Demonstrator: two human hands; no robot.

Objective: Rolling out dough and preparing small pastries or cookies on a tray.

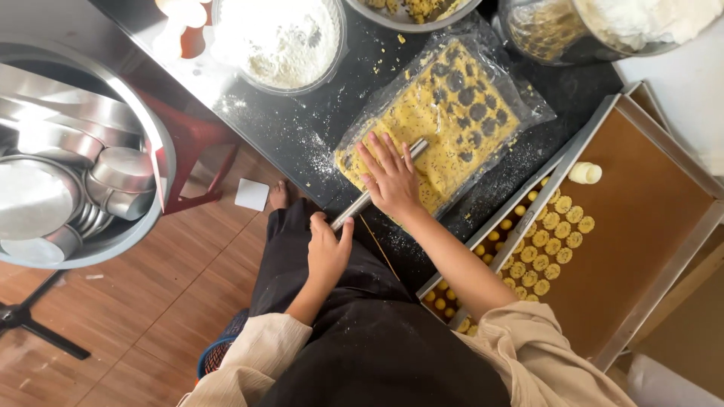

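Rolling pin (377,188): thin metal rod, lying aslant across the near edge of the dough (437,120). Left hand (328,249) wrapped shut round its lower end. Right hand (392,177) flat, fingers spread, pressing on its middle. Dough: yellow sheet under plastic, centre of the counter (302,136). Flour bowl (279,41) at eleven o'clock of the dough; tray (641,226) of small cookies (543,249) at four o'clock.

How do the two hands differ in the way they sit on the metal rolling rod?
The right hand lies flat, fingers spread, pressing the metal rolling rod down over the yellow dough sheet; the left hand curls around the rod's near end in a closed grip. The right hand is over the black counter; the left hand hangs off its edge, above the lap. Both touch the same rod.
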